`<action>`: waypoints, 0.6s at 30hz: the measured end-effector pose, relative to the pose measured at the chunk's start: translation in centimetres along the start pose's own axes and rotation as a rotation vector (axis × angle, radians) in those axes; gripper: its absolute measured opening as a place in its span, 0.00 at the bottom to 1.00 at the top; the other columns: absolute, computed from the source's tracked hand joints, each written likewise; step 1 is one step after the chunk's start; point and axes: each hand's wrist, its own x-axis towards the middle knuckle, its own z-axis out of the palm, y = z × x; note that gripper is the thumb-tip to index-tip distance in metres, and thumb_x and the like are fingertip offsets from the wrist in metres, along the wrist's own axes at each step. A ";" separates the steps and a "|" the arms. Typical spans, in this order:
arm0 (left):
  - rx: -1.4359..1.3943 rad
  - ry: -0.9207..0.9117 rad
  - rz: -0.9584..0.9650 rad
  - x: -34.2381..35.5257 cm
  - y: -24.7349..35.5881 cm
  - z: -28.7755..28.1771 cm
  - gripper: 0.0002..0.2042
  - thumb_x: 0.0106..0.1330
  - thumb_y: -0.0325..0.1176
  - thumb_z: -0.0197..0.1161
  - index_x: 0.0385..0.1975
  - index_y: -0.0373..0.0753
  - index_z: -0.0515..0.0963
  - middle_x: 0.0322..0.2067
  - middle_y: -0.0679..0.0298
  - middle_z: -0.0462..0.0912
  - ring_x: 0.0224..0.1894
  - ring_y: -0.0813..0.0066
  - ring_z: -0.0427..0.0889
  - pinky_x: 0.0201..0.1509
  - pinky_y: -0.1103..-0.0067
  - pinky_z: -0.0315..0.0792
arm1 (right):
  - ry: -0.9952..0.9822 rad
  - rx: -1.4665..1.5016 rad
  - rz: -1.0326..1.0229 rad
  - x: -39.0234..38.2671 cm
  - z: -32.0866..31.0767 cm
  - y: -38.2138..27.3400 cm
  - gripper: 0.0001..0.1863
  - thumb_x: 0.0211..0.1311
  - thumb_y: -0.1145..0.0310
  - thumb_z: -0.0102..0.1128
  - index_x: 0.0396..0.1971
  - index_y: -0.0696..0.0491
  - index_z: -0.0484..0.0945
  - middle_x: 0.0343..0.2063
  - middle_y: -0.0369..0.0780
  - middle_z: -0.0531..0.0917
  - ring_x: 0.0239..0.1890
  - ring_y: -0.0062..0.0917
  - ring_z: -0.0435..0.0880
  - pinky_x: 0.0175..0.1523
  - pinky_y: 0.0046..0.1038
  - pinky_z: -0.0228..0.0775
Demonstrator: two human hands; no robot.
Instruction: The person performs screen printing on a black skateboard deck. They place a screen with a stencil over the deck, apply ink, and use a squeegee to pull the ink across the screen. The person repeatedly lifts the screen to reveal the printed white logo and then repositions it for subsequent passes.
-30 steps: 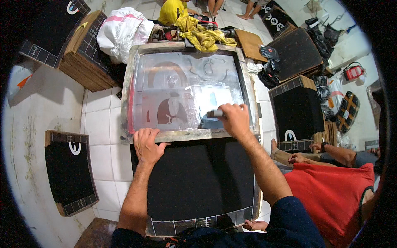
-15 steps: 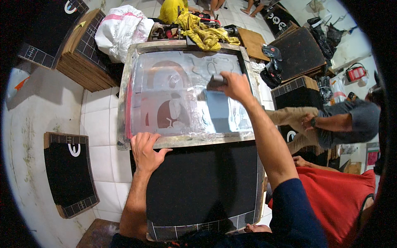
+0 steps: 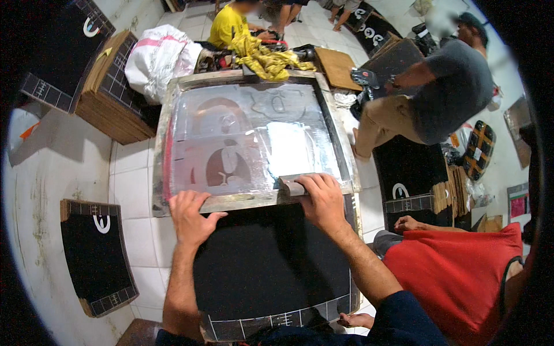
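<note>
A screen-printing frame (image 3: 231, 203) with a wooden rim and a mesh showing a rounded design lies in front of me. My left hand (image 3: 191, 220) grips its near left corner, fingers over the rim and thumb along the front edge. With my right hand (image 3: 323, 202) I hold a dark squeegee (image 3: 293, 185) at the near rim, right of centre. Pale wet ink streaks the mesh's right part. A black board (image 3: 271, 259) with a white-lined near border shows below the frame; its far part is hidden.
Stacked boards (image 3: 107, 95) and a white sack (image 3: 161, 63) stand at the far left. A yellow cloth (image 3: 262, 57) lies beyond the frame. One person in grey (image 3: 444, 86) bends at the right; another in red (image 3: 450, 265) sits nearer. Someone in yellow (image 3: 228, 26) sits far off.
My right hand has drawn the squeegee toward me, from the mesh's upper right to the near rim. The left hand keeps its hold. The person in grey has moved farther away.
</note>
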 end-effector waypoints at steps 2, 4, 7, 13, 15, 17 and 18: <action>0.073 -0.030 0.016 1.5 1.9 -3.2 0.25 0.42 0.48 0.83 0.38 0.41 0.85 0.36 0.62 0.83 0.45 0.59 0.79 0.59 0.62 0.63 | 0.182 -0.013 -0.070 1.5 -1.4 -0.6 0.24 0.44 0.59 0.80 0.41 0.48 0.80 0.37 0.38 0.80 0.41 0.37 0.78 0.45 0.37 0.68; 0.125 0.130 0.157 4.3 3.9 -7.2 0.27 0.46 0.52 0.82 0.41 0.40 0.85 0.41 0.62 0.85 0.49 0.62 0.80 0.66 0.59 0.60 | 0.419 -0.088 -0.184 5.0 -4.1 -0.5 0.27 0.44 0.43 0.79 0.33 0.49 0.79 0.32 0.38 0.78 0.35 0.36 0.76 0.38 0.37 0.65; 0.307 0.235 0.118 9.4 5.0 -11.4 0.30 0.55 0.49 0.78 0.57 0.43 0.81 0.53 0.60 0.81 0.60 0.59 0.76 0.72 0.54 0.58 | 0.461 -0.138 -0.187 13.8 -9.2 0.6 0.29 0.48 0.37 0.74 0.22 0.50 0.77 0.24 0.39 0.77 0.30 0.35 0.79 0.34 0.37 0.70; 0.199 0.504 -0.257 -4.9 -5.3 -6.8 0.37 0.62 0.35 0.75 0.71 0.37 0.67 0.69 0.47 0.67 0.72 0.48 0.66 0.75 0.58 0.60 | 0.370 -0.163 -0.079 24.8 -17.0 0.4 0.41 0.54 0.23 0.61 0.33 0.53 0.88 0.26 0.44 0.87 0.33 0.36 0.89 0.39 0.38 0.80; 0.103 0.247 -0.636 -16.2 -10.0 -4.1 0.37 0.68 0.41 0.70 0.72 0.31 0.63 0.69 0.43 0.67 0.73 0.45 0.63 0.76 0.59 0.59 | 0.307 -0.176 -0.026 27.1 -18.7 0.3 0.44 0.51 0.20 0.59 0.36 0.52 0.89 0.30 0.46 0.89 0.36 0.40 0.90 0.44 0.41 0.81; 0.005 -0.165 -1.186 -28.2 -12.5 -2.0 0.30 0.74 0.46 0.62 0.68 0.29 0.69 0.72 0.39 0.63 0.70 0.42 0.68 0.75 0.59 0.60 | 0.291 -0.164 -0.018 28.7 -19.8 0.3 0.44 0.51 0.19 0.58 0.39 0.50 0.90 0.32 0.47 0.89 0.38 0.42 0.90 0.46 0.42 0.81; 0.021 -0.313 -1.275 -33.6 -12.5 -0.7 0.30 0.74 0.45 0.62 0.67 0.29 0.69 0.71 0.39 0.64 0.69 0.42 0.69 0.74 0.59 0.60 | 0.281 -0.157 -0.013 29.3 -20.2 0.3 0.44 0.51 0.19 0.58 0.41 0.49 0.90 0.33 0.48 0.90 0.39 0.43 0.90 0.47 0.43 0.81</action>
